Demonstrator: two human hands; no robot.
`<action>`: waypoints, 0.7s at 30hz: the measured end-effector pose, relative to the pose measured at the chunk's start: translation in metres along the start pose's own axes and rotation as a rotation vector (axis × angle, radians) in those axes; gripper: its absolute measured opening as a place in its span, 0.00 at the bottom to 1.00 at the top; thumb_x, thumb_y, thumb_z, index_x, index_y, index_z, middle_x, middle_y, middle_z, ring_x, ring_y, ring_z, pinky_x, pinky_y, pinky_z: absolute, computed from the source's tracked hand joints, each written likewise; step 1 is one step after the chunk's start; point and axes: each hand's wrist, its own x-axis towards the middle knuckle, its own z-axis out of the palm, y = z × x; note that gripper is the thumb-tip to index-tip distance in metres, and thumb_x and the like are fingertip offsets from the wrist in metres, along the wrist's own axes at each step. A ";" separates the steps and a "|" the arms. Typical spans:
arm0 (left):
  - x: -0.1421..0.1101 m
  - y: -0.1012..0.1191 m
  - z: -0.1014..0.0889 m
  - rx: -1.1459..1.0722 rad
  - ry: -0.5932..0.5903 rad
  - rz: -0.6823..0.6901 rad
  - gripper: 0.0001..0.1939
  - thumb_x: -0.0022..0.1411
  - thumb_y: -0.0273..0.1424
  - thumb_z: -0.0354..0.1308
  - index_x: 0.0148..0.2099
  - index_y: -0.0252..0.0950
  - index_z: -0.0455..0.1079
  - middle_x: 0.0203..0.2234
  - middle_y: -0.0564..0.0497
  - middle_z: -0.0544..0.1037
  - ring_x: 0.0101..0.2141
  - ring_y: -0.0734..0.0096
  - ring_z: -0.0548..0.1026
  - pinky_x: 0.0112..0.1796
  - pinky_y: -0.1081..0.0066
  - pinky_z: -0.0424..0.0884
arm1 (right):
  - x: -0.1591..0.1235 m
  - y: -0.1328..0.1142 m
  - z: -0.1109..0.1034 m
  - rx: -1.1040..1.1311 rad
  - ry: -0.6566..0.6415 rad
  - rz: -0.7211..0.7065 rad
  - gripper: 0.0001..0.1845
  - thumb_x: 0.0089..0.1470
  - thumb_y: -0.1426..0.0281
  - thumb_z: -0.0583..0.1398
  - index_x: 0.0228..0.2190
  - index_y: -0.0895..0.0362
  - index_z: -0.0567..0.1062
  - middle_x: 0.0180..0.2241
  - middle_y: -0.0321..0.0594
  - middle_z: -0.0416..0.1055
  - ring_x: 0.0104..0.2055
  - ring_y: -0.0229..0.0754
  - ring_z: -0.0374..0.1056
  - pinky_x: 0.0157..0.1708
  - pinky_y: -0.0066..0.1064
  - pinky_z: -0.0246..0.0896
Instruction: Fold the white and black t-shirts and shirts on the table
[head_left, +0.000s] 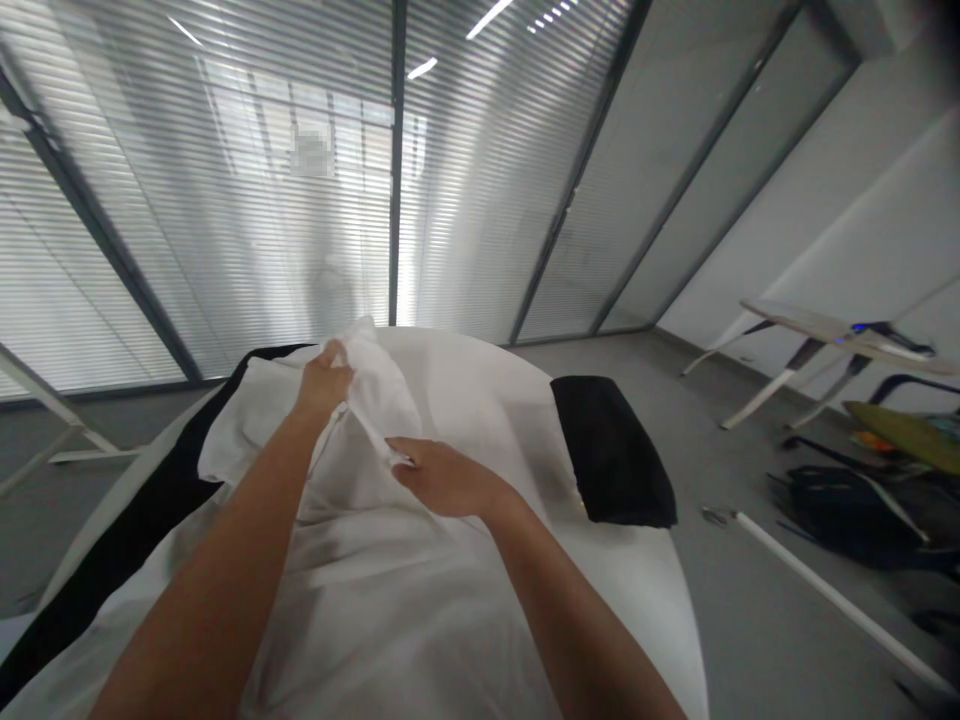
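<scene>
The left hand is closing in a tight pinch on a white cloth, raising a gathered corner off the rounded white tabletop, while the open right hand is resting flat against the cloth, apparently steadying its fold.

A thin white cloth lay spread over the near part of a rounded white pad, its surface loose and softly wrinkled. Toward the far left it rose into a crumpled, gathered peak, and a narrow pleated fold ran down and right from that peak. A flatter flap spread out to the left, while the far right of the pad stayed uncovered.
</scene>
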 end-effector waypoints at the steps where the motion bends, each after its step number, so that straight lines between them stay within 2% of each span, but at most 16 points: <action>1: 0.003 -0.003 -0.002 0.001 0.007 -0.018 0.43 0.41 0.20 0.55 0.64 0.31 0.62 0.17 0.57 0.68 0.16 0.77 0.62 0.17 0.77 0.58 | 0.001 0.001 0.001 -0.023 0.024 0.034 0.23 0.62 0.69 0.48 0.57 0.60 0.66 0.57 0.48 0.67 0.58 0.47 0.64 0.57 0.37 0.55; 3: 0.008 -0.008 -0.005 -0.034 0.021 -0.029 0.44 0.41 0.20 0.55 0.65 0.34 0.60 0.16 0.58 0.67 0.15 0.78 0.61 0.17 0.77 0.58 | 0.003 0.002 0.002 -0.051 0.025 0.061 0.23 0.62 0.70 0.48 0.56 0.62 0.67 0.57 0.50 0.67 0.58 0.47 0.63 0.57 0.37 0.54; 6: 0.012 -0.013 -0.004 -0.091 0.003 0.018 0.45 0.41 0.21 0.56 0.65 0.38 0.59 0.18 0.58 0.69 0.16 0.79 0.63 0.19 0.77 0.60 | 0.004 0.003 0.004 -0.042 -0.020 0.023 0.21 0.61 0.70 0.49 0.52 0.60 0.70 0.54 0.49 0.70 0.54 0.47 0.67 0.54 0.35 0.58; 14: 0.011 -0.016 0.002 -0.148 -0.089 0.010 0.47 0.41 0.21 0.56 0.67 0.38 0.56 0.19 0.58 0.69 0.18 0.79 0.65 0.21 0.77 0.62 | 0.006 0.001 0.006 -0.041 -0.027 -0.016 0.15 0.59 0.71 0.51 0.43 0.59 0.74 0.44 0.46 0.75 0.44 0.45 0.70 0.44 0.32 0.60; 18: 0.010 -0.012 -0.003 -0.136 -0.091 -0.004 0.47 0.42 0.21 0.55 0.68 0.37 0.54 0.20 0.58 0.69 0.17 0.79 0.64 0.21 0.77 0.62 | 0.007 -0.006 0.014 0.013 0.045 -0.008 0.12 0.58 0.72 0.50 0.38 0.57 0.73 0.37 0.42 0.75 0.39 0.42 0.69 0.39 0.30 0.59; 21: 0.012 -0.001 -0.013 0.020 -0.113 0.037 0.47 0.43 0.22 0.55 0.68 0.34 0.54 0.20 0.57 0.71 0.17 0.79 0.64 0.20 0.77 0.61 | 0.009 -0.018 0.023 0.070 0.099 0.005 0.11 0.58 0.71 0.50 0.36 0.56 0.72 0.33 0.39 0.74 0.34 0.40 0.68 0.34 0.29 0.58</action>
